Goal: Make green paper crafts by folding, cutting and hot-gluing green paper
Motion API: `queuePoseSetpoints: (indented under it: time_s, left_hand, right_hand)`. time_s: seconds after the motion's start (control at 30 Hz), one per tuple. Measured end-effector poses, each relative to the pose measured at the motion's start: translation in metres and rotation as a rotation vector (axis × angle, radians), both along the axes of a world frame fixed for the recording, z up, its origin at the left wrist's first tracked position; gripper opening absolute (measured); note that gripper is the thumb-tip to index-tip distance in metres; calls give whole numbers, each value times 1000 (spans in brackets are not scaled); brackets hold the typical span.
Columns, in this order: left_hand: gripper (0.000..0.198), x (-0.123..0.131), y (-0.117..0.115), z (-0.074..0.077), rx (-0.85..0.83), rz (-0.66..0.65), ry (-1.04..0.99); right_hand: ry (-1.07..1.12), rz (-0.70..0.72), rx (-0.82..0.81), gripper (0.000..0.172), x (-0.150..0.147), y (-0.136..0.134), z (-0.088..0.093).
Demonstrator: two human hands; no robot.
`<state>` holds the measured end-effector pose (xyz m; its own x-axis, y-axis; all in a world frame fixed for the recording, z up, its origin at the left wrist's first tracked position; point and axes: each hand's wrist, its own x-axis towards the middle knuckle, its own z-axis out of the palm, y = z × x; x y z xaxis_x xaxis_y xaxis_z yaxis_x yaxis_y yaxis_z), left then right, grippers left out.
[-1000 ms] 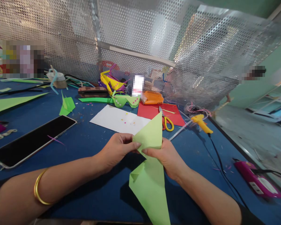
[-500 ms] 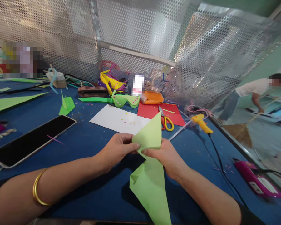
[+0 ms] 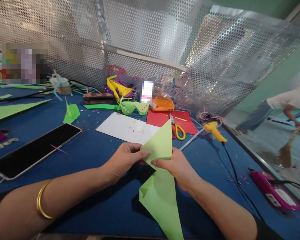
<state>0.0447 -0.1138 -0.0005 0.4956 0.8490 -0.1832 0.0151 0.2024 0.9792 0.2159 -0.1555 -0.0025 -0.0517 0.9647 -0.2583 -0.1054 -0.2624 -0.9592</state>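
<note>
Both hands hold one sheet of light green paper, folded, with a pointed upper part and a longer part hanging toward the table's near edge. At its left edge my left hand pinches it, thumb on top and fingers underneath. My right hand grips the right side, its thumb pressed across the fold close to the left thumb. Just beyond the paper's tip lie scissors with red and yellow handles. A white sheet with tiny coloured bits on it is partly covered by the green paper.
A black-screened phone or tablet lies left. Behind are a green paper mask, an orange pouch and red paper. Right are a yellow glue gun with its cord and a magenta power strip. A person sweeps beyond the table.
My hands and the green paper stay almost exactly where they were. In the background, the sweeping person and the broom have shifted to the right.
</note>
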Motion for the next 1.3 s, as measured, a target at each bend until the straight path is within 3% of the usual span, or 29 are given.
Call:
queuePoseSetpoints:
  time_s: [0.2,0.7,1.03,1.3]
  left_hand:
    - [15,-1,-1,2,15,-22,13]
    - [23,0,-1,0,11,52,-5]
    - [19,1,-1,-4,24,17,12]
    - [23,-1,0,-5,2,14,59]
  right_hand:
    - [-10,5,-6,38,1,-1,-1]
    - [-33,0,-71,37,1,-1,1]
    - [-6,39,-33,32,-1,-2,-2]
    - [-18,-25,-65,31,-1,0,1]
